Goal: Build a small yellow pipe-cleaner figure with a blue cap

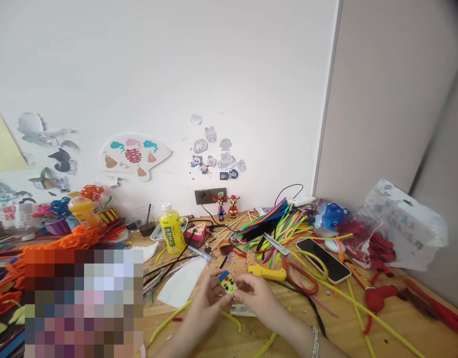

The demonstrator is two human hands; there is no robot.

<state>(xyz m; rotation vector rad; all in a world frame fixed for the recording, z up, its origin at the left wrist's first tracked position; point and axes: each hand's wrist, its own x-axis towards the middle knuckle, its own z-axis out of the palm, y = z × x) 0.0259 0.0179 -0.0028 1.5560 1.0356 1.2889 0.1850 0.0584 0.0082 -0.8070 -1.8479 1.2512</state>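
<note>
A small figure [228, 283] with a blue top, a pale yellow face and dark eyes is held up over the wooden table. It looks beaded. My left hand [210, 297] grips its left side, fingers curled behind and thumb in front. From the other side, my right hand [256, 296] pinches it with thumb and fingers. Just beyond my right hand lies a yellow glue gun [269, 272]. Partly hidden below my hands is a small pale flat object [243, 311] that I cannot make out. Yellow pipe cleaners [169, 324] lie around my wrists.
Scissors [276, 243] and a phone [324, 259] lie right of centre, near a heap of coloured pipe cleaners [288, 228]. A yellow drink bottle [171, 231] stands beyond white paper [182, 286]. Two red-hatted figures [233, 206] stand by the wall. Pixelation covers the lower left.
</note>
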